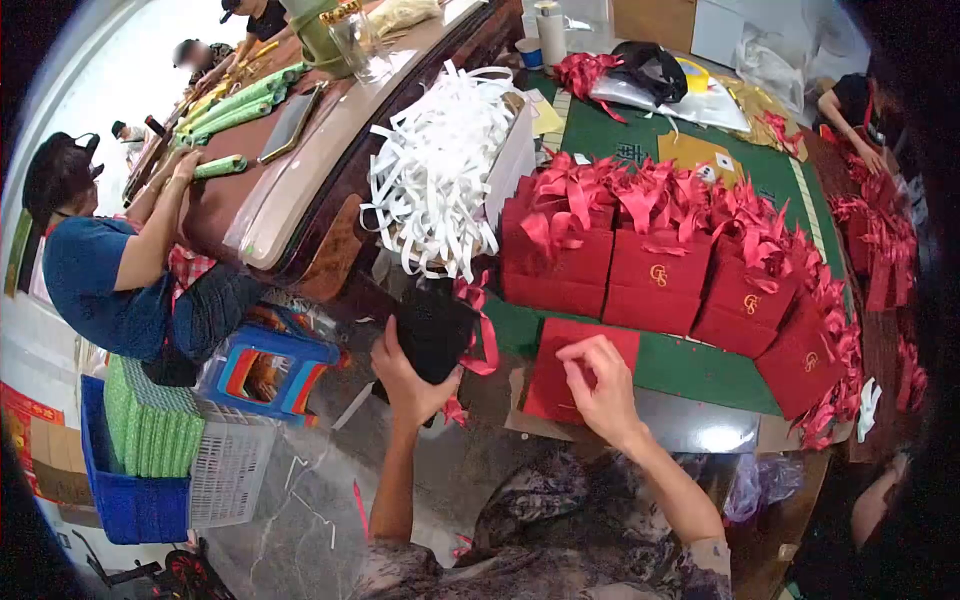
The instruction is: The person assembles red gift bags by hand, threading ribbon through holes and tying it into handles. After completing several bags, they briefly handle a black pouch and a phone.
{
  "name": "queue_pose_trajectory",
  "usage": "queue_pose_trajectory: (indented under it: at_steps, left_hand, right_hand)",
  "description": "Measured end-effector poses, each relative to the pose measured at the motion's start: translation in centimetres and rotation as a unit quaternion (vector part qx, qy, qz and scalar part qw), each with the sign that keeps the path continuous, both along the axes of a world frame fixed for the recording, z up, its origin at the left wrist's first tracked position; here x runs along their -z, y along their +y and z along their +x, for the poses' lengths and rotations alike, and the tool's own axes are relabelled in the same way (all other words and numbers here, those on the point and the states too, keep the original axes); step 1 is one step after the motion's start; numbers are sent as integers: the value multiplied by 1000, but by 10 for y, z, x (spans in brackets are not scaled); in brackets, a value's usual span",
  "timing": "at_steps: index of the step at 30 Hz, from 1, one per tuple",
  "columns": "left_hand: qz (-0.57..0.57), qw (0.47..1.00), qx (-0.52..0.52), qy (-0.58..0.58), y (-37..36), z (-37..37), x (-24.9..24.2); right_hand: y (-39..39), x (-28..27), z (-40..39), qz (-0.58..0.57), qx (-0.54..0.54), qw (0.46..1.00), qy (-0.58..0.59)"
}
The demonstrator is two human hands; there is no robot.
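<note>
My left hand (413,388) is wrapped round a black box-like item (436,328), held at the table's near left corner. A red ribbon (487,340) hangs along the right side of this item. Over a flat red piece (550,372) on the table, my right hand (602,388) has its fingers curled toward the thumb in a pinch; what they hold, if anything, blends into the red behind. Just beyond both hands stand several red gift bags (655,285) with gold lettering and ribbon bows.
White ribbons (440,165) heap from a box at the table's left. A green mat (510,325) lies under the bags. Left on the floor are a blue stool (265,365) and a blue crate (140,505). A person (110,260) sits left; another works far right.
</note>
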State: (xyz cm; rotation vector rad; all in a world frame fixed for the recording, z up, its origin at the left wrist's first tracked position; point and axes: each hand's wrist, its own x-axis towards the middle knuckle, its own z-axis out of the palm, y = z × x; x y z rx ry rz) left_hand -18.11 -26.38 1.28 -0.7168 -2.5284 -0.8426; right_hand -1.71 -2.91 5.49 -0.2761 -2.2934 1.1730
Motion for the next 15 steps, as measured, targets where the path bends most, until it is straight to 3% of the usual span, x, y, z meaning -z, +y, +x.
queue_pose_trajectory:
  at_steps: [2,6,11,15]
  left_hand:
    - [1,999,18,32,-5,8,-4]
    - [-25,996,77,28,-17,8,-1]
    - [-34,996,74,42,-18,15,-6]
    - [-2,996,71,-52,-27,23,-4]
  right_hand:
    - [0,2,-8,-92,0,996,-13]
    - [0,9,-39,-124,-59,990,-25]
    - [-9,20,-80,-75,-98,991,-52]
    - [-18,25,-103,-99,-149,983,-40]
